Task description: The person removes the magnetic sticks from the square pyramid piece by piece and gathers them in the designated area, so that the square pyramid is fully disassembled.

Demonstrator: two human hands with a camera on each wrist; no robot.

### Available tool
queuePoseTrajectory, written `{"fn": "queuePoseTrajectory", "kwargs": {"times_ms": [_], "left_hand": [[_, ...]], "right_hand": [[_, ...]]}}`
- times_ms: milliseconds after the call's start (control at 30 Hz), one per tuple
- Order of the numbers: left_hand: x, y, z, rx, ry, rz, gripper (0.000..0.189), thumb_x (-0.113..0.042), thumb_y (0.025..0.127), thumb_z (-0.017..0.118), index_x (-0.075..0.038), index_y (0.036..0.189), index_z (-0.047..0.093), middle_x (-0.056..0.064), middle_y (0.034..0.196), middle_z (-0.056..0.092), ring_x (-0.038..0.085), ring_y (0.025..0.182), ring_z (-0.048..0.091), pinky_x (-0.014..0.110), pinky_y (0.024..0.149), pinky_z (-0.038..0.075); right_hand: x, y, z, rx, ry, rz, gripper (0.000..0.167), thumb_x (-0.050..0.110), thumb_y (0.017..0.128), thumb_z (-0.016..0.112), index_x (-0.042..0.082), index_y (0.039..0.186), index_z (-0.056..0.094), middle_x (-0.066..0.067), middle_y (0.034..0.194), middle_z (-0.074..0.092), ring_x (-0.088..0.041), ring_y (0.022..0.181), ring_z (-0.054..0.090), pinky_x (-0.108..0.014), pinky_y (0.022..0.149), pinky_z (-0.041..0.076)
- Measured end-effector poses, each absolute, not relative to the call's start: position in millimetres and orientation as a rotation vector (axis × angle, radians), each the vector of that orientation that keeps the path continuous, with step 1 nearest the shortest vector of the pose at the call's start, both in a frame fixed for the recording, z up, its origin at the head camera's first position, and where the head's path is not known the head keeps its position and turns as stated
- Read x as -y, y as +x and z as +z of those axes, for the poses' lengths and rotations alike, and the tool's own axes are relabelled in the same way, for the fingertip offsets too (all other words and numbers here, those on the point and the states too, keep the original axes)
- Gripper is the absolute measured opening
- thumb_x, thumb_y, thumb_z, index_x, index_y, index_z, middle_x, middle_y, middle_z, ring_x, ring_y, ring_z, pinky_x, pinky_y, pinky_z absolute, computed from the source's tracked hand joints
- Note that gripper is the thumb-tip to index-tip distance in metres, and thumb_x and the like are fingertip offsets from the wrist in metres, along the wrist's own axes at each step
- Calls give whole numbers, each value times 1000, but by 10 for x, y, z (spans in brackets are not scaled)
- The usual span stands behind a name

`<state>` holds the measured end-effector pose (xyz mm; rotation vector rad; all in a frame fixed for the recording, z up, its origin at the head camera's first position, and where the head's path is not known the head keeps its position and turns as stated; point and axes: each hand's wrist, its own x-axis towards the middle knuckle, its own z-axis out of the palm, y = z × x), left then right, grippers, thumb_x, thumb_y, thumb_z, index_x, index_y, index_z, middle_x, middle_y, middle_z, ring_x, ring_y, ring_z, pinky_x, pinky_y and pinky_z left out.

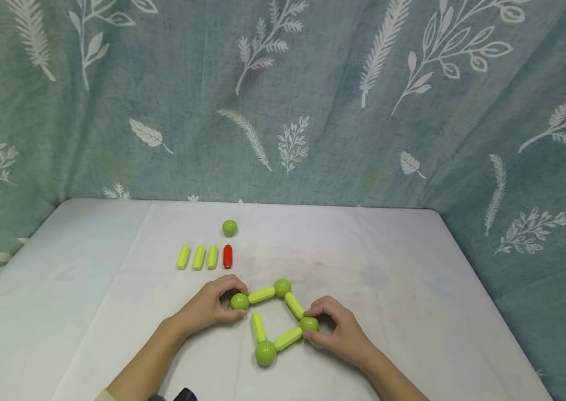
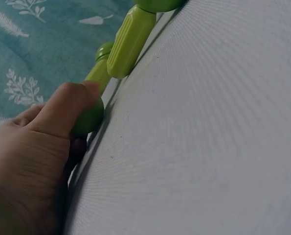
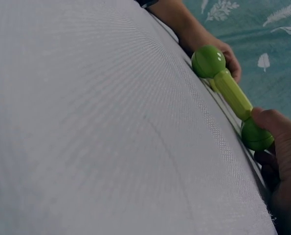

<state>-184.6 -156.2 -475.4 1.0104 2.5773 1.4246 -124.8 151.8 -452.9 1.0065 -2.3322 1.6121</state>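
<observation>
On the white table, green balls and yellow-green rods form a four-sided figure with a gap on its left side. My left hand [image 1: 215, 303] grips the left green ball [image 1: 239, 301] between thumb and fingers. From that ball a rod [image 1: 262, 295] runs to the back ball [image 1: 282, 288], and another rod [image 1: 294, 306] leads on to the right ball [image 1: 308, 324]. My right hand [image 1: 338, 329] pinches this right ball. A third rod [image 1: 288, 338] joins it to the front ball [image 1: 265, 353]. The fourth rod [image 1: 258, 327] extends from the front ball, its far end apart from the left ball.
Behind the left hand lie three loose yellow-green rods [image 1: 199, 258] and a red rod [image 1: 228, 257] in a row. A single green ball [image 1: 230, 228] sits farther back. Leaf-patterned curtain cloth [image 1: 283, 111] hangs behind the table and along its sides.
</observation>
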Motion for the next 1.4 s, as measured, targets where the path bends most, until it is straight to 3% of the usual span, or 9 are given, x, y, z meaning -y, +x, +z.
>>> {"fn": "queuePoseTrajectory", "kwargs": {"times_ms": [333, 567, 833, 1067, 1200, 1400], "left_hand": [[1557, -1891, -4728, -2565, 1103, 1295, 26, -16, 78, 76, -27, 99, 66, -11, 95, 54, 6, 83, 49, 22, 71, 44], [1635, -1904, -4646, -2590, 1103, 1294, 25, -14, 79, 76, -22, 101, 67, -9, 93, 51, 5, 81, 47, 22, 69, 43], [1745, -1946, -4531, -2698, 897, 1379, 43, -20, 77, 79, -12, 116, 63, -6, 105, 58, 7, 91, 51, 26, 81, 46], [1865, -2048, -4440, -2794, 723, 1400, 44, -23, 81, 75, -16, 122, 61, -6, 116, 52, 12, 95, 52, 29, 82, 47], [1944, -2156, -4382, -2874, 685, 1355, 46, -18, 83, 73, -14, 127, 59, -2, 116, 50, 17, 92, 53, 37, 79, 49], [2037, -2369, -4294, -2849, 601, 1350, 52, -9, 85, 70, -3, 132, 49, 12, 121, 54, 30, 109, 53, 49, 93, 44]], "right_hand": [[-1537, -1241, -4516, 2337, 1003, 1591, 29, -6, 72, 77, -1, 96, 62, -13, 94, 61, -20, 87, 60, -30, 78, 53], [-1534, -1263, -4500, 2373, 986, 1570, 29, -3, 73, 77, 0, 98, 63, -12, 95, 61, -21, 88, 60, -31, 79, 53], [-1533, -1239, -4514, 2357, 984, 1618, 28, -4, 73, 76, -1, 97, 62, -13, 94, 61, -21, 87, 59, -28, 78, 52], [-1527, -1237, -4515, 2344, 1000, 1605, 28, -5, 73, 76, -1, 97, 62, -14, 94, 61, -20, 86, 59, -29, 78, 53], [-1529, -1237, -4509, 2353, 993, 1601, 28, -4, 73, 76, -1, 97, 62, -13, 94, 61, -20, 86, 59, -29, 78, 52], [-1527, -1233, -4503, 2367, 978, 1598, 28, -4, 73, 76, -1, 98, 62, -13, 94, 61, -20, 87, 60, -29, 79, 52]]}}
